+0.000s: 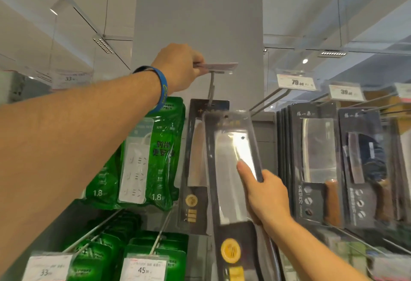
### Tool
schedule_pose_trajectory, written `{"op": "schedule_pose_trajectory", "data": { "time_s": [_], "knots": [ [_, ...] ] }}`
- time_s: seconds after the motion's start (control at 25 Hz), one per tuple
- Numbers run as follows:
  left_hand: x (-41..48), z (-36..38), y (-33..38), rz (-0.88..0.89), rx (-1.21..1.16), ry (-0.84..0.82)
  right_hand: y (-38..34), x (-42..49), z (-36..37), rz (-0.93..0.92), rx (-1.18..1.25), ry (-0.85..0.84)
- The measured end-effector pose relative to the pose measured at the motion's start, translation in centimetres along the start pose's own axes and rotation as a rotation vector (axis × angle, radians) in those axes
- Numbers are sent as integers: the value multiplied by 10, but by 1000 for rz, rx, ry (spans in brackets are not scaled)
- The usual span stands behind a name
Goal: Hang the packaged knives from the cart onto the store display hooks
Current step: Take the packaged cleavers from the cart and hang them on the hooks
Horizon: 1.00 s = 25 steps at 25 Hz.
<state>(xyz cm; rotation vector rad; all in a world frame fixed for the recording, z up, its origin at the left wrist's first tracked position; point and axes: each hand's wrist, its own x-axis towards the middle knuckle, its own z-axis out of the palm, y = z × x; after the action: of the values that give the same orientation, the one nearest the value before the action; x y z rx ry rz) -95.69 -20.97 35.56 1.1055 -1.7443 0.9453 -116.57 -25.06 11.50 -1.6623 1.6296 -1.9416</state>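
Observation:
My right hand (265, 194) grips a packaged cleaver (231, 169) by its right edge, thumb on the clear front, holding it upright with its top just below the display hook (211, 89). My left hand (180, 67), with a blue wristband, pinches the price tag holder (219, 66) at the hook's front end, lifted flat. Another packaged knife (194, 169) hangs on that hook behind the held one. The cart is out of view.
Green power-strip packs (146, 158) hang to the left, with more on lower hooks (155, 258). Rows of packaged knives (315, 165) fill the hooks to the right under price tags (295, 82). A grey pillar (200, 13) rises behind the display.

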Motion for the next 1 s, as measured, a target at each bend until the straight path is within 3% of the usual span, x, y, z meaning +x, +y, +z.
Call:
{"op": "schedule_pose_trajectory", "data": {
  "time_s": [0.12,0.36,0.56,1.0],
  "knots": [
    [0,0,2,4,18,13,7,-11,2,-36,15,39],
    [-3,-1,1,-9,-35,5,-51,6,6,-164,123,30],
    [-3,-1,2,-20,-32,-17,-54,-8,23,-166,83,-56],
    [0,-1,2,13,2,-9,-10,-11,17,-28,60,-17]
  ]
}}
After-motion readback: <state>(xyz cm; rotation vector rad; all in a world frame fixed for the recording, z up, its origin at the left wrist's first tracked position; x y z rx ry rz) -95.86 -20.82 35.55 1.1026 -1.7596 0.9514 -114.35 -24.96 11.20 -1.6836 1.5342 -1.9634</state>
